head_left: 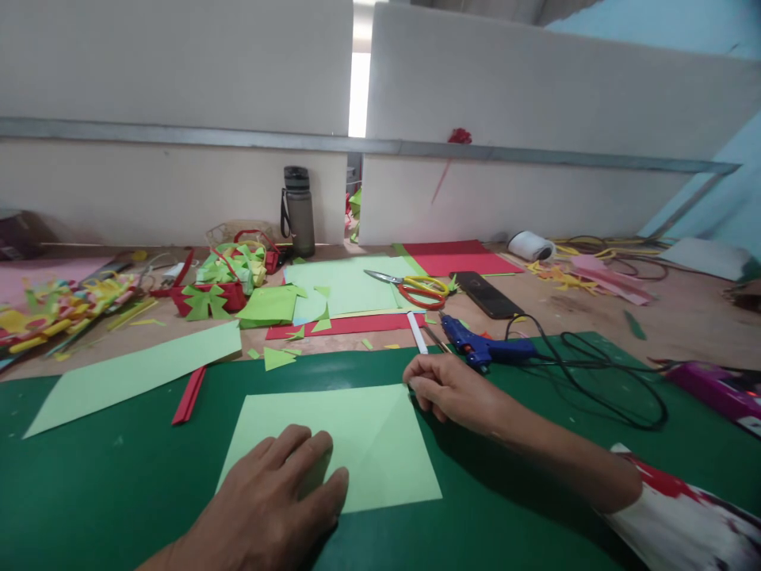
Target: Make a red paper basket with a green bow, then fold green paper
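Observation:
A light green sheet of paper [369, 444] lies flat on the green cutting mat [148, 492] in front of me. My left hand [279, 484] rests on the sheet's near left part, fingers spread and a little bent. At the far right corner my right hand [443, 386] has thumb and forefinger pinched together on the paper. Just beyond that hand are a white strip [417, 333] and a blue glue gun [484, 345]. Left of the sheet lie a folded red paper strip [190, 395] and a long light green paper piece [143, 373].
Scissors [410, 287] with yellow and red handles lie on stacked paper, beside a black phone [487, 294]. A red paper basket [208, 299] and a dark bottle [299, 210] stand behind. Black cable [648, 424] loops at right, near a purple device [717, 392]. White panels [178, 71] close off the back.

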{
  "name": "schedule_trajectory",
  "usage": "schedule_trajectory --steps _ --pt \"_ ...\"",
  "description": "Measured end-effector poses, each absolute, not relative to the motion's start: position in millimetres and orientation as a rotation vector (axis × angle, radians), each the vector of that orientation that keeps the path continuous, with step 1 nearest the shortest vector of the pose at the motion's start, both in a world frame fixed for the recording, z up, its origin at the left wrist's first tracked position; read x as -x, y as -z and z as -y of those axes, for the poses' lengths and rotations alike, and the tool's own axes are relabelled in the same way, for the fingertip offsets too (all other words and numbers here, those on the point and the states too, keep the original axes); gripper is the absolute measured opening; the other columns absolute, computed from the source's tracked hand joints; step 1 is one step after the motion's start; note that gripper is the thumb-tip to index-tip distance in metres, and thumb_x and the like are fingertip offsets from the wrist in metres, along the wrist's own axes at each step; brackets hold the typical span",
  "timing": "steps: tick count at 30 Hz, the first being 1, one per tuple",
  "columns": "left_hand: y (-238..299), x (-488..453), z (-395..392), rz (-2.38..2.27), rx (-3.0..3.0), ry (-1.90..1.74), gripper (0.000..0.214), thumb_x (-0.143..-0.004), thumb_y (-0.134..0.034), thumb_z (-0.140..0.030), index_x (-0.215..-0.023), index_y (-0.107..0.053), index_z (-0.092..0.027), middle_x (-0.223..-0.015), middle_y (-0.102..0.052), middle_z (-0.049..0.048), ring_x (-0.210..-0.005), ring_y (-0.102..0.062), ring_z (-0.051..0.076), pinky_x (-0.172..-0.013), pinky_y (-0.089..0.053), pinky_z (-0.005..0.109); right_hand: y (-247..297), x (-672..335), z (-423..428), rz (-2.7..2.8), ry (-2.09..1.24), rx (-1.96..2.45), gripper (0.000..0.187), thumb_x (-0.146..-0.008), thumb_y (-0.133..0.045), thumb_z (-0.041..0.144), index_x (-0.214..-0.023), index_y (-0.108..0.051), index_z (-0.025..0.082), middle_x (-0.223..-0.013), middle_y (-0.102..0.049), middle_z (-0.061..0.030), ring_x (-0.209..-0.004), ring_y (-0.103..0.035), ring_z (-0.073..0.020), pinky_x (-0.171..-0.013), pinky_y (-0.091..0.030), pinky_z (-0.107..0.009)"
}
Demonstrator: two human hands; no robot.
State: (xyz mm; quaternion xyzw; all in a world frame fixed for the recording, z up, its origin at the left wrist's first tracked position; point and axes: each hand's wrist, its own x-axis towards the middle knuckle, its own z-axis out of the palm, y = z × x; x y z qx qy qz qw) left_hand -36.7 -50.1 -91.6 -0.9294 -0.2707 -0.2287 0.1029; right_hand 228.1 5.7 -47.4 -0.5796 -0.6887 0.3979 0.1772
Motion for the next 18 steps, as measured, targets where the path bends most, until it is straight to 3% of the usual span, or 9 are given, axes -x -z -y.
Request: schedule_trajectory --steps 12,18 --pt "89.4 35.3 47.8 0.795 2.708 0.694 0.026 -0.093 -0.035 -0.022 -0.103 -0.059 -0.024 -0.101 -0.057 0.0106 -0.082 -0.050 0.024 -0.058 -0.046 0.031 45.3 -225.8 -4.9 1.844 -1.241 1.667 0.010 -0.080 -0.044 0.020 -0.079 -0.054 0.016 -0.052 -0.051 0.0052 -0.035 -0.041 -0.0056 -0.037 -0.029 -0.017" --pt "83.2 34.2 51.2 0.837 2.749 0.639 0.023 -0.092 -0.039 -0.021 -0.102 -0.060 -0.023 -0.101 -0.059 0.0100 -0.080 -0.050 0.024 -0.056 -0.048 0.033 49.0 -227.4 -2.9 1.873 -1.230 1.619 0.022 -0.082 -0.047 0.025 -0.097 -0.060 0.014 -0.056 -0.053 0.0049 -0.039 -0.044 -0.0076 -0.040 -0.033 -0.019"
